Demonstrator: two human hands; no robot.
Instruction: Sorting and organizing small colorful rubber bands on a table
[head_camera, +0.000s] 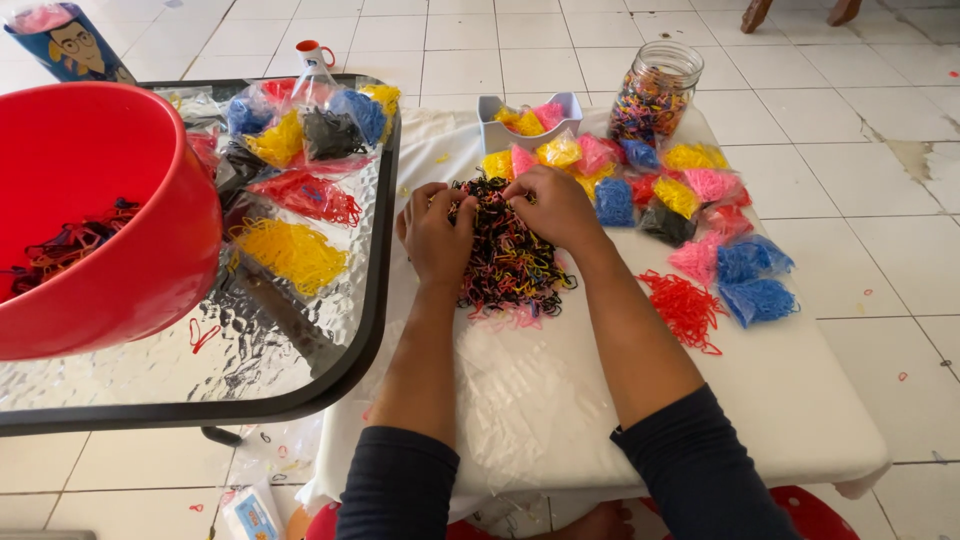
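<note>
A heap of mixed small elastic bands (510, 265), mostly black with pink, yellow and red, lies on a white-covered low table (780, 400). My left hand (436, 232) rests on the heap's left side, fingers curled into the bands. My right hand (556, 207) presses on the heap's top right, fingers bent and pinching among the bands. What exactly each hand pinches is hidden by the fingers.
Small bags of sorted bands (690, 200) in pink, yellow, blue and black lie right of the heap, with loose red bands (685, 308). A glass jar (655, 92) and white tray (525, 125) stand behind. Left: a glass table (300, 350) with a red bowl (95, 215).
</note>
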